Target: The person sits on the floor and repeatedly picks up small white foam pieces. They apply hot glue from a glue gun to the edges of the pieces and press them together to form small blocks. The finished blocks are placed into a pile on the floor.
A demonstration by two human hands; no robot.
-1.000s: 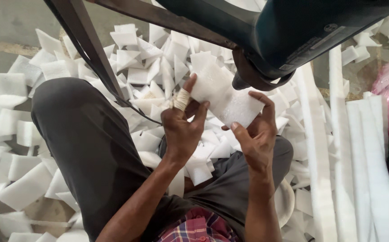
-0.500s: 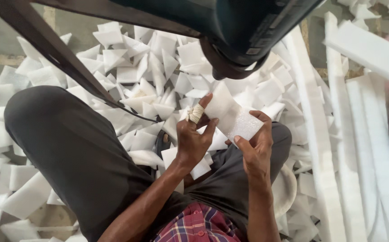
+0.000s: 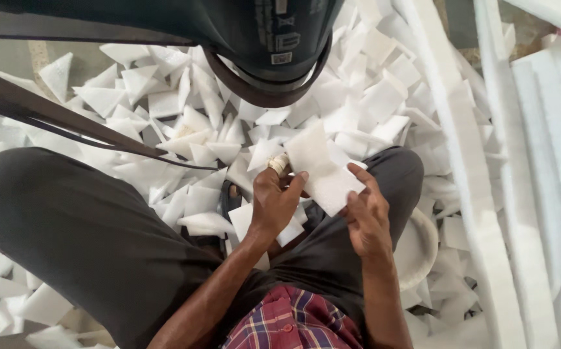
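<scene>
Both hands are pinching one white foam sheet (image 3: 322,169) just above the lap: the left hand (image 3: 274,203), a taped finger (image 3: 279,164) at its 12 o'clock, is gripping the sheet's near-left edge, and the right hand (image 3: 366,216) is clamping the corner at 4 o'clock. With such light edge grips, the thin sheet is probably risking tearing or slipping down into the foam pile (image 3: 183,129) spreading from 9 to 1 o'clock, where it would be getting lost among identical pieces.

Soft even daylight, my view sharp mid-frame; white foam strips (image 3: 539,161) glare at right edge; dark headgear (image 3: 261,45) blurred on top.
</scene>
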